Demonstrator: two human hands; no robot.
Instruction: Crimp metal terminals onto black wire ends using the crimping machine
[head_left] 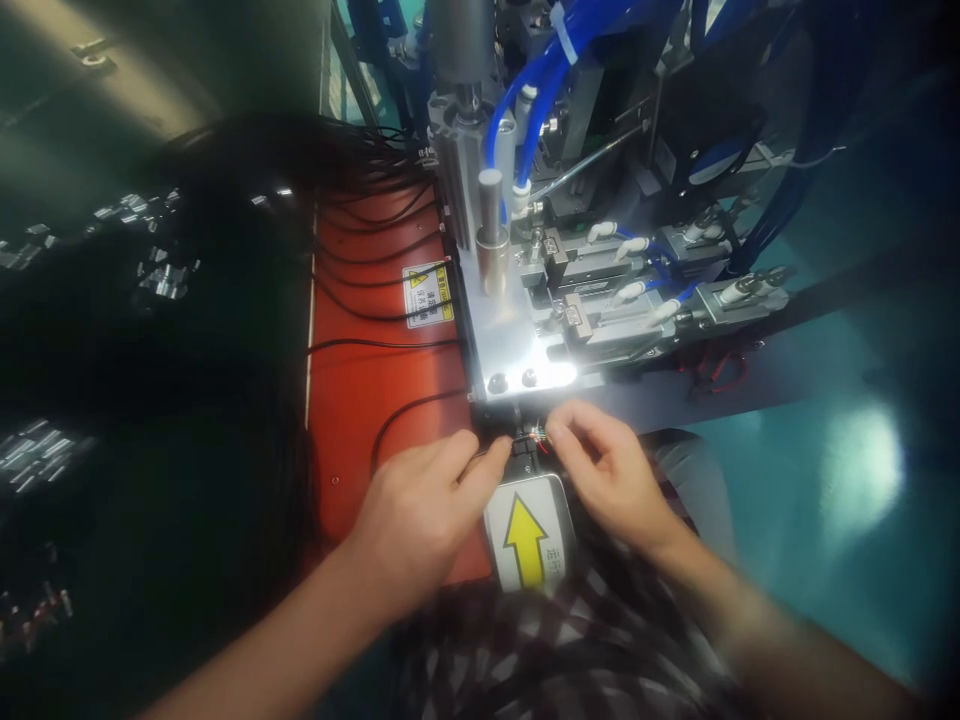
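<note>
At the front end of the machine, my left hand (431, 495) is closed in a pinch on a black cable near its stripped end. Thin coloured wires (538, 436), a red one among them, fan out from that end over a small dark fixture (523, 449). My right hand (606, 465) pinches at the tips of these wires, thumb against forefinger. Just above both hands sits the brightly lit metal block (510, 330) of the machine. Below them lies a white plate with a yellow arrow (527, 535).
Several black cables cross the orange-red machine bed (360, 400) on the left, near a yellow-and-white warning label (429, 294). Pneumatic cylinders (622, 310) with blue air hoses (532, 110) stand at the right. Shiny metal pieces (161, 275) lie on a dark area at far left.
</note>
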